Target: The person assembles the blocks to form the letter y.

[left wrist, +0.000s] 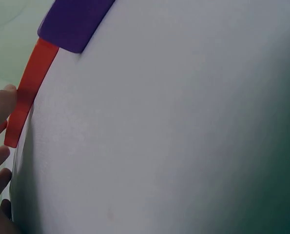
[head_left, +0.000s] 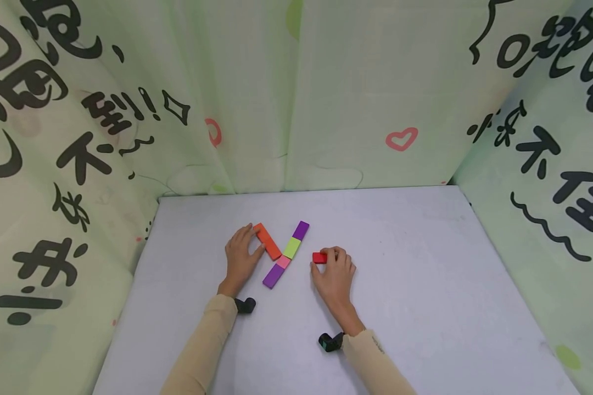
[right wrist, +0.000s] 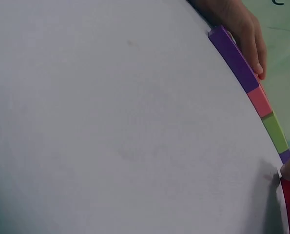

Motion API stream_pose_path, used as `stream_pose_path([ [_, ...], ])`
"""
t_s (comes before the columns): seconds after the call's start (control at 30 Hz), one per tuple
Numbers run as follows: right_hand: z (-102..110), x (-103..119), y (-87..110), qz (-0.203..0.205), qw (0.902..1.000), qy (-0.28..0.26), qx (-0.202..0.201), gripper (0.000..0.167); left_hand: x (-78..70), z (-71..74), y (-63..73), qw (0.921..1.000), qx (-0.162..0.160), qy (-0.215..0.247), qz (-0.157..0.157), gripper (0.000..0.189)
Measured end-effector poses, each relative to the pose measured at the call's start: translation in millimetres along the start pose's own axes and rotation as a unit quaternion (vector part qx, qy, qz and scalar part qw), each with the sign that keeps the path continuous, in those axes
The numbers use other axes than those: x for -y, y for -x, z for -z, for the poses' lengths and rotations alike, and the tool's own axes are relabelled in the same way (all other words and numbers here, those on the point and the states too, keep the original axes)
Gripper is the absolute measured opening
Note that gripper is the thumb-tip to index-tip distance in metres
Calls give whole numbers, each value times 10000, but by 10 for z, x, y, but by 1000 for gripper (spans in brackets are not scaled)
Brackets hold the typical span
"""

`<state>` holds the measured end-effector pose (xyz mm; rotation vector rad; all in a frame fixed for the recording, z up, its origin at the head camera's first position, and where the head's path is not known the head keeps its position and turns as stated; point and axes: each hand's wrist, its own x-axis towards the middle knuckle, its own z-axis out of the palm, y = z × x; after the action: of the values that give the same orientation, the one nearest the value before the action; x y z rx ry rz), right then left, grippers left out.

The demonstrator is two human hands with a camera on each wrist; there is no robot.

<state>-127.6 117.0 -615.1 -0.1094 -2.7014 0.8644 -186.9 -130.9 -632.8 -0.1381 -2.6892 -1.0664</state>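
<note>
My left hand holds an orange block, thumb and fingertips at its left side and far end. In the left wrist view, the thumb touches that block. My right hand pinches a small red block by its right part, which the fingers hide. Between the hands runs a slanting row of blocks: purple, pink, lime green and purple. The near end of the orange block meets this row beside the pink block, forming a Y shape.
The blocks lie on a white table. Light green curtains with black lettering and a pink heart outline stand around its back and sides. Black devices are worn at both wrists.
</note>
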Motion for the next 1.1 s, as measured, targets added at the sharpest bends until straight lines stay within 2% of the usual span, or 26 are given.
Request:
stream_pose_path([
  [0.33,4,14,152,431,9990,-95,26,36,-3,4,13,9999,-9,-132,2,54],
  [0.57,1,37,233,657,9971,-296,234,36,17,5,2,9999,33,-102,37,53],
  [0.8,7,63,309,1079,9921,-585,260,37,0,2,1,9999,5,-126,0,52],
  [1.1,1,118,406,1289,9870,-836,468,39,-15,8,9,9999,-51,-162,-34,54],
])
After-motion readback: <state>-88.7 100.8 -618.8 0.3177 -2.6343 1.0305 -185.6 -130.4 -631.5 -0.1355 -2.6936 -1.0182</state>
